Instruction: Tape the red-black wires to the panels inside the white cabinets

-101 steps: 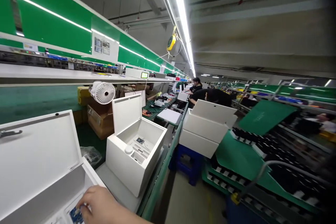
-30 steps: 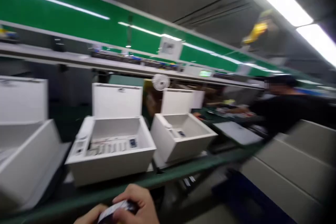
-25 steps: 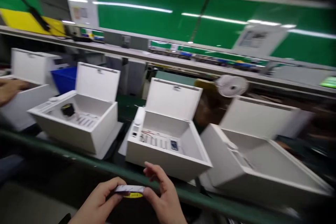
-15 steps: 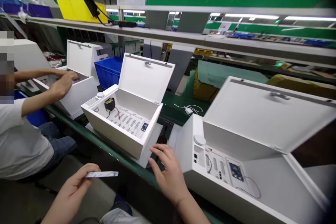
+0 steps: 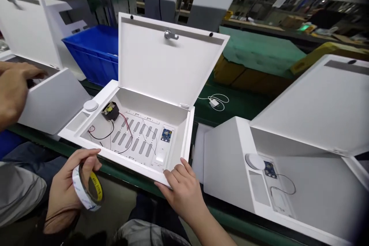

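— What is the left hand doing?

— Its grip is closed on a roll of tape, white outside with a yellow inner ring, held upright below the front edge of the surface. Thumb and fingers pinch the roll near its top.

— And the right hand?

— It rests on the near right corner of the open white box, fingers curled over the front rim — gripping the box edge, nothing else in it.

— What is inside that box?

— A slotted white floor panel, a small black and yellow part at the back left with red and black wires trailing from it, and a small blue circuit board toward the right. A round white button sits on the box's left ledge. The lid stands up, tilted back, with a metal latch near its top.

— Anything alongside?

— A second open white box just to the right, with its own round button and blue board. To the left, a co-worker's hand reaches into a third white box; a blue bin stands behind it. A white cable lies on the green mat behind.
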The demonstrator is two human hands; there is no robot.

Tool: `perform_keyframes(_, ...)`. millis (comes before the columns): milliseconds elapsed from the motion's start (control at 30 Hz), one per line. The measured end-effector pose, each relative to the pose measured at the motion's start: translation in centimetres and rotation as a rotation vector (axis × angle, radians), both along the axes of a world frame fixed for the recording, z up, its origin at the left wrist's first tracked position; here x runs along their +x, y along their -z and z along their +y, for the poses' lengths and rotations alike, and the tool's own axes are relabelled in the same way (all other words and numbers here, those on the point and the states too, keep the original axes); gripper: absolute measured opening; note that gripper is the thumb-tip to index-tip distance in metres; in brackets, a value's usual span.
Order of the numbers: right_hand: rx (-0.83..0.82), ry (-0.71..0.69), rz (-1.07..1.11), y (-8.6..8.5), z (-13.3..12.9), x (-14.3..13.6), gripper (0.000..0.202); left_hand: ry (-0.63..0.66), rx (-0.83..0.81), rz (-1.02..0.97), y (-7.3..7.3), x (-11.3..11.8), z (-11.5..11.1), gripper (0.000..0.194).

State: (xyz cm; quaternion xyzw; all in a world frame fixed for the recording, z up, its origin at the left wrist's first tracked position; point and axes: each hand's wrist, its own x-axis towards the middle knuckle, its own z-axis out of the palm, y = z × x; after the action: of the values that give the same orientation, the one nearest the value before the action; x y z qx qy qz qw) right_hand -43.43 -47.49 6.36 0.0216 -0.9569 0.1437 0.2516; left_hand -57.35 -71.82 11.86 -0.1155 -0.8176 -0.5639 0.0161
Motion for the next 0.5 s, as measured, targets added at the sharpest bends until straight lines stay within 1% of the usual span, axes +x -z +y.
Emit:
perform_keyframes(33,-0.005,0.003,-0.006,-0.1,0.0,-0.1,0.019,-0.003,-0.014,0.021,-0.1,-0.5,0.3,0.020)
perform_keyframes(100,-0.016,0.003,-0.022,-0.1,-0.1,-0.3,0.018,-0.007,-0.105,0.093,0.1,-1.4,0.4,0.019)
perform_keyframes(167,-0.035,0.014,-0.041,-0.1,-0.1,-0.4,0.017,0.015,-0.176,0.124,0.7,-2.1,0.3,0.020)
perform_keyframes(233,-0.067,0.012,-0.096,-0.4,-0.1,-0.2,0.019,0.038,-0.204,0.094,1.6,-2.8,0.0,0.021)
perform_keyframes(300,-0.137,-0.021,-0.203,-1.5,0.3,0.0,0.026,0.066,-0.249,0.085,2.5,-3.3,-0.2,0.020)
perform_keyframes(367,-0.254,-0.034,-0.303,-3.1,1.3,-0.5,0.030,0.104,-0.300,0.129,3.1,-3.7,-0.3,0.017)
perform_keyframes(433,-0.370,0.033,-0.339,-4.8,2.9,-2.6,0.028,0.132,-0.299,0.158,3.4,-3.9,-0.3,0.016)
perform_keyframes(500,-0.401,0.125,-0.382,-5.8,4.7,-6.6,0.029,0.128,-0.260,0.146,3.6,-3.9,-0.3,0.015)
